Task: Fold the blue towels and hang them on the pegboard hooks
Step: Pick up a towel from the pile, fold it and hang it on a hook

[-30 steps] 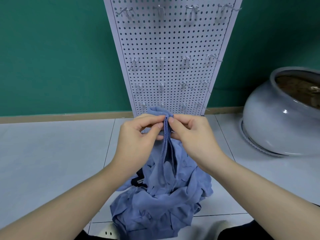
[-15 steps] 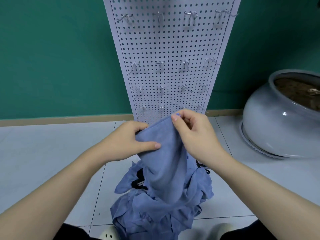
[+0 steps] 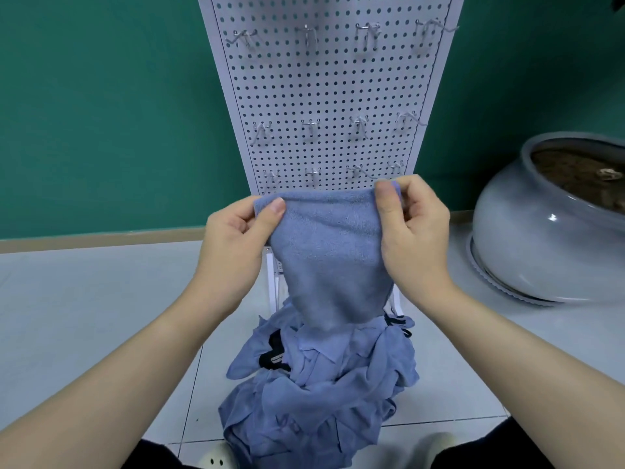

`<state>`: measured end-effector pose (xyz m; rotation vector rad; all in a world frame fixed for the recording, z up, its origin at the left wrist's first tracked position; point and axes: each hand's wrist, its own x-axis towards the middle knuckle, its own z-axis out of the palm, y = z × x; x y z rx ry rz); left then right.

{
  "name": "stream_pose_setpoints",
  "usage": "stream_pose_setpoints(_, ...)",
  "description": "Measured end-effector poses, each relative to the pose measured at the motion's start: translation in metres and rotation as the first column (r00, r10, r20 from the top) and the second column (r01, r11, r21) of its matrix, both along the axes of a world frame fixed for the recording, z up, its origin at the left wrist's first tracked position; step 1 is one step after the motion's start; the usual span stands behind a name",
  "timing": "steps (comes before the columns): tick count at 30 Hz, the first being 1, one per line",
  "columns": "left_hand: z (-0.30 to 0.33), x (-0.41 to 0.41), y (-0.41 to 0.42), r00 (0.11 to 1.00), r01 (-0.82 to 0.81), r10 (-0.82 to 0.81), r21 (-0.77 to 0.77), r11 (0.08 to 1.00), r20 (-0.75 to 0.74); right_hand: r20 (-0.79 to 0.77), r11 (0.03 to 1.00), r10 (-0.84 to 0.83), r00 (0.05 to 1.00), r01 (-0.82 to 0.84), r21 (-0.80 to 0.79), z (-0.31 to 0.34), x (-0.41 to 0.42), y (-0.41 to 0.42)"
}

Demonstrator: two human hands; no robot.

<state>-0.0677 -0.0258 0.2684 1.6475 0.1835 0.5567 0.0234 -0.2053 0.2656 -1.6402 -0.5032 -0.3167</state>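
A green wall [image 3: 101,113] meets pale floor tiles [image 3: 84,299] along a tan baseboard [image 3: 101,240]. Right of the baseboard's end sits a large grey ceramic pot [image 3: 541,245] holding soil.

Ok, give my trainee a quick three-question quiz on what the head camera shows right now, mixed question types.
1. True or false: a towel already hangs on one of the pegboard hooks.
2. Multiple choice: how is the held towel gripped? A) left hand only; B) both hands, one at each top corner; C) right hand only.
3. Short answer: what lies on the floor below the held towel?

Key:
1. False; every visible hook is bare.
2. B; the top edge is stretched between the hands.
3. A crumpled pile of blue towels.
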Motion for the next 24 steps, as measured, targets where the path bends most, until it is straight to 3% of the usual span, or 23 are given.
stream_pose_setpoints(3, -0.001, 0.001, -0.002, 0.995, -0.075, 0.080, -0.098, 0.992, 0.052, -0.243, 0.982, 0.188, 0.952, -0.179, 0.057, 0.011, -0.005, 0.001)
stream_pose_setpoints(7, -0.005, 0.003, -0.002, 0.979, -0.159, 0.178, -0.181, 0.971, 0.095, -0.464, 0.916, 0.401, 0.790, -0.352, 0.192, 0.012, -0.008, 0.003)
stream_pose_setpoints(9, -0.005, 0.001, -0.005, 0.988, -0.128, 0.143, -0.197, 0.972, 0.060, -0.481, 0.903, 0.429, 0.765, -0.353, 0.244, 0.010, -0.008, 0.005)
stream_pose_setpoints(13, -0.016, 0.001, -0.009, 0.976, 0.059, -0.119, -0.302, 0.952, -0.184, -0.447, 0.933, 0.359, 0.820, -0.294, 0.209, 0.000, -0.006, 0.010)
stream_pose_setpoints(20, -0.025, 0.013, -0.007, 0.980, -0.164, 0.131, -0.236, 0.958, -0.150, -0.471, 0.949, 0.308, 0.826, -0.300, 0.094, -0.013, 0.002, 0.008)
stream_pose_setpoints(24, -0.027, 0.017, -0.011, 0.958, -0.273, 0.262, -0.087, 0.958, -0.117, -0.486, 0.957, 0.287, 0.826, -0.274, 0.100, -0.019, 0.000, 0.013)
